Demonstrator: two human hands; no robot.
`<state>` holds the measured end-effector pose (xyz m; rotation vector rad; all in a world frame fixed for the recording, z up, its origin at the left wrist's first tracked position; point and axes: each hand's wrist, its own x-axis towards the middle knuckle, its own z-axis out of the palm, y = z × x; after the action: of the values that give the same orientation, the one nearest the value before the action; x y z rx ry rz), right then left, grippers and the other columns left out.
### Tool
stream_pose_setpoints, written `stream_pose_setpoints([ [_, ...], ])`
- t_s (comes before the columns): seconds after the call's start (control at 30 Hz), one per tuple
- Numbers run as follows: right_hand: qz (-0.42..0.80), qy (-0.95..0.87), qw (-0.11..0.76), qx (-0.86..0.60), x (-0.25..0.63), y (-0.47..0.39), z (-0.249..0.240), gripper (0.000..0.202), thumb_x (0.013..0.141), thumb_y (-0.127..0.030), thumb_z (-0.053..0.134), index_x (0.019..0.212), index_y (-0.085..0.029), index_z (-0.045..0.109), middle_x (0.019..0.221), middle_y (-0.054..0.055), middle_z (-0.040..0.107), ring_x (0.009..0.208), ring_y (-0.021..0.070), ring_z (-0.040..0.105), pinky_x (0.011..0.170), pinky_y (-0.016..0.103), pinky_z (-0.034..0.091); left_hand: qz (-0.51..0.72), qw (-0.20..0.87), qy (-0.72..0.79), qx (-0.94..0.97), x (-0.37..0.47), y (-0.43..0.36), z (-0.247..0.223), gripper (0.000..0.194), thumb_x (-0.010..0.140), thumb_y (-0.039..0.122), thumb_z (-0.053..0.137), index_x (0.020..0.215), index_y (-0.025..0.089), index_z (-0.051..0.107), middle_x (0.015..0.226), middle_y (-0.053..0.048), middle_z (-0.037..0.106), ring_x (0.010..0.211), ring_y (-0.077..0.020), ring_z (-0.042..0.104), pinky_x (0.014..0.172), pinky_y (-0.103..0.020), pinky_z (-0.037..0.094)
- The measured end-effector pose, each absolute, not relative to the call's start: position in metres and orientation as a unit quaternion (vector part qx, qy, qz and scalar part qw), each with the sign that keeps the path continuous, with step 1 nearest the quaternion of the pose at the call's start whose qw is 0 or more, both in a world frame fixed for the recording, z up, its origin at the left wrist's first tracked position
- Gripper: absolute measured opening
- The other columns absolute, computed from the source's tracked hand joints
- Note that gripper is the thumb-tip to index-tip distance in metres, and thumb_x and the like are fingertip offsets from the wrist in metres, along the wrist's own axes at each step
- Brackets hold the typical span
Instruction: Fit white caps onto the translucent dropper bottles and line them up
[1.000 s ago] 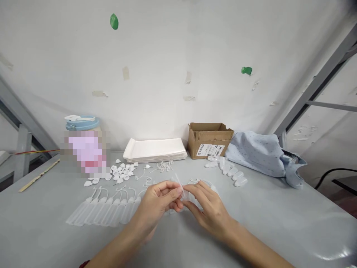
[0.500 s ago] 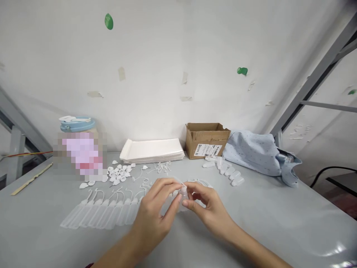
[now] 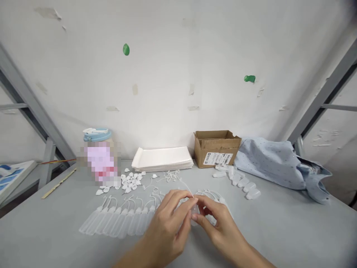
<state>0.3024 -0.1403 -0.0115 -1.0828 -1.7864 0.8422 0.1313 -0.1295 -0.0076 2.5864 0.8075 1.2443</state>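
Between my two hands is a small translucent squeeze bottle, upright and partly covered by fingers. My right hand is closed around its body, thumb in front. Fingertips of my left hand pinch at the bottle's top, where a thin white cord sticks up; the neck is hidden. To the left lies a row of similar bottles with thin cords on their tops. More corded bottles show behind my right hand.
White pointed caps are heaped at the back left, with loose curled cords beside them. Several cordless bottles lie at the right. Behind are white envelopes, a cardboard box, blue cloth and a blue-lidded tub.
My left fingers have closed in over the top of the bottle, covering its neck. The right hand keeps its hold. The whole view has shifted, so everything sits lower and further right.
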Motion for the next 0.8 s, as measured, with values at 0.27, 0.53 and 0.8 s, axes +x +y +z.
stream_pose_setpoints([
  [0.27, 0.519, -0.61, 0.442, -0.404, 0.303, -0.137, -0.008, 0.029, 0.083, -0.04, 0.06, 0.103, -0.019, 0.064, 0.081, 0.004, 0.064, 0.073, 0.0165, 0.055, 0.064, 0.027, 0.045, 0.394, 0.095, 0.246, 0.88, 0.132, -0.128, 0.002, 0.043, 0.082, -0.001, 0.041, 0.118, 0.019, 0.053, 0.113, -0.013, 0.056, 0.103, -0.0222, 0.054, 0.084, -0.037, 0.051],
  [0.53, 0.612, -0.555, 0.457, -0.329, 0.304, -0.135, -0.001, 0.03, 0.081, -0.042, 0.064, 0.097, -0.017, 0.066, 0.082, 0.004, 0.066, 0.071, 0.0147, 0.055, 0.068, 0.027, 0.043, 0.349, 0.112, 0.256, 0.895, 0.126, -0.125, -0.002, 0.053, 0.081, 0.014, 0.059, 0.13, 0.017, 0.04, 0.124, -0.016, 0.052, 0.116, -0.0273, 0.048, 0.092, -0.042, 0.049],
  [0.8, 0.637, -0.583, 0.404, -0.301, 0.3, -0.141, -0.002, 0.032, 0.083, -0.043, 0.06, 0.102, -0.019, 0.067, 0.083, 0.005, 0.068, 0.073, 0.0161, 0.059, 0.075, 0.032, 0.046, 0.333, 0.07, 0.26, 0.904, 0.112, -0.136, 0.001, 0.051, 0.081, 0.017, 0.061, 0.128, 0.018, 0.043, 0.116, -0.014, 0.059, 0.109, -0.0266, 0.053, 0.09, -0.042, 0.049],
])
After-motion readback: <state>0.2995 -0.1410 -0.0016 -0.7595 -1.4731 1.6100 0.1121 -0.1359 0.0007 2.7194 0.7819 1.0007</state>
